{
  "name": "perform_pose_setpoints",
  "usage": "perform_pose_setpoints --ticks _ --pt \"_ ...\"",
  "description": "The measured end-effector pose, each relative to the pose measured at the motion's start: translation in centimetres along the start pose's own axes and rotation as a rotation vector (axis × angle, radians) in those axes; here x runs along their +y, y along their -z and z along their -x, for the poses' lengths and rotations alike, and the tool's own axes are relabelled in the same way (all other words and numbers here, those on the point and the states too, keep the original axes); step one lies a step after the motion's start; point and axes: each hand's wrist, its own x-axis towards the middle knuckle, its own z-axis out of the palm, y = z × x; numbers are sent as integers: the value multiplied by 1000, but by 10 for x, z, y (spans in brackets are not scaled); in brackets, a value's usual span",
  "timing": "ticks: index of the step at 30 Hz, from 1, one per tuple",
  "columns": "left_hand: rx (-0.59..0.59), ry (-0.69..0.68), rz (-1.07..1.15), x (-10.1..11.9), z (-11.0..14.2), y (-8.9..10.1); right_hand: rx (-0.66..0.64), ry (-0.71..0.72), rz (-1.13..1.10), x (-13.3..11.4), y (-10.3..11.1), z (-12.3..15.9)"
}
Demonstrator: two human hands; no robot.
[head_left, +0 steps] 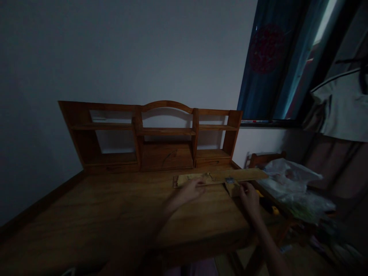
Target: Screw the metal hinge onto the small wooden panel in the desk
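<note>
A long pale wooden plank (220, 176) lies across the right part of a brown wooden desk (115, 207), with a small metal fitting (229, 179) near its middle. A short wooden block (233, 188) sits under the plank by that fitting. My left hand (192, 190) rests on the plank's left part, fingers laid over its near edge. My right hand (249, 195) is at the block, fingers curled against it. The room is dim, so the exact grip is hard to read.
A wooden shelf unit (161, 134) with open compartments stands at the back of the desk against a pale wall. Right of the desk a chair (267, 158) carries plastic bags (290, 180). A yellow-and-black object (270, 207) lies near the desk's right edge. A window with a blue curtain (267, 61) is at upper right.
</note>
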Motion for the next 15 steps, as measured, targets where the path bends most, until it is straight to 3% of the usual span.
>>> perform_pose_setpoints --ticks 3,7,11,15 --pt "-28 76 -88 -25 -27 -7 20 0 -1 -1 -1 0" --pt "-152 111 -207 -51 -56 -28 26 16 -12 -4 0 3" --pt "-81 116 -233 -48 -71 -58 41 8 -25 -6 1 4" --pt "-44 136 -240 -41 -84 -71 57 -7 -38 -8 1 4"
